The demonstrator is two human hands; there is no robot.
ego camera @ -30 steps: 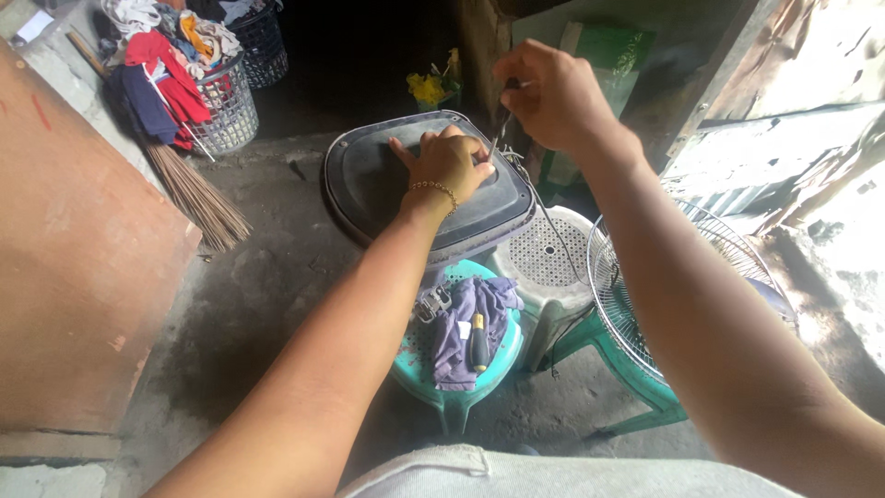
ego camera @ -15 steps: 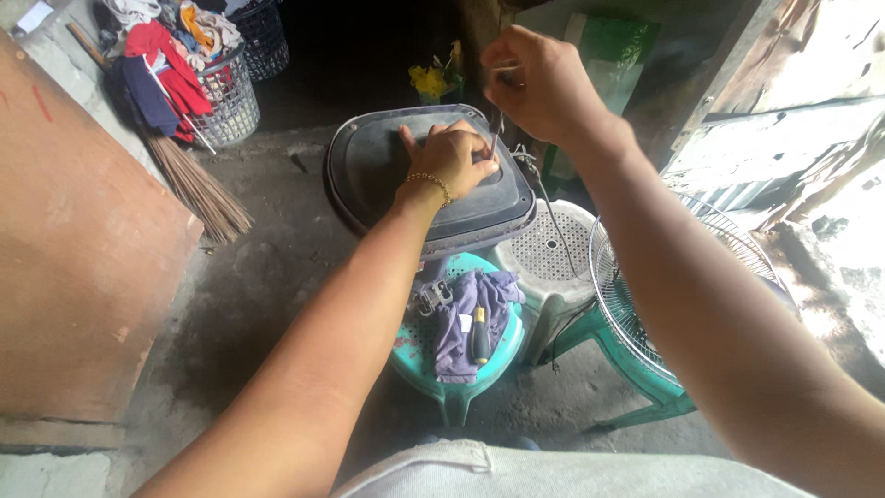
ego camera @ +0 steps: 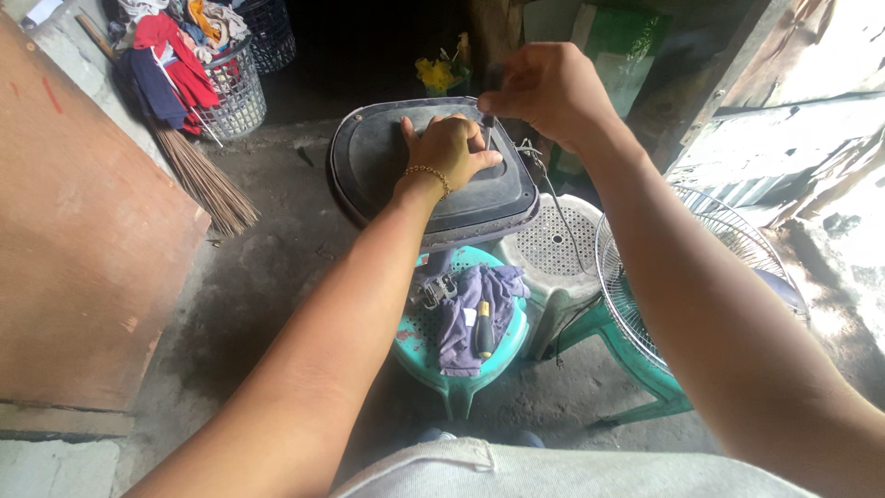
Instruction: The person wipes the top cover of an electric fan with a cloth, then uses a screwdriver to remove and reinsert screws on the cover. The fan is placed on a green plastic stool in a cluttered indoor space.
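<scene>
A dark grey rounded plastic base (ego camera: 373, 161) lies flat side up on the stools. My left hand (ego camera: 449, 149) presses down on its middle, a gold bracelet at the wrist. My right hand (ego camera: 546, 90) hovers just above the base's far right part, fingers closed around a thin dark tool (ego camera: 486, 118) whose tip points down at the base beside my left fingers. A grey cord (ego camera: 558, 217) runs from the base down past the white stool.
A teal stool (ego camera: 421, 343) holds a purple rag (ego camera: 461, 309), a yellow-handled screwdriver (ego camera: 483, 329) and a metal part. Beside it stand a white perforated stool (ego camera: 555, 249) and a wire fan guard (ego camera: 636, 286). A wooden board, broom and laundry baskets sit left.
My right hand has come down from higher up and closer to the base, bringing the tool tip next to my left fingers. The left hand stays pressed on the base.
</scene>
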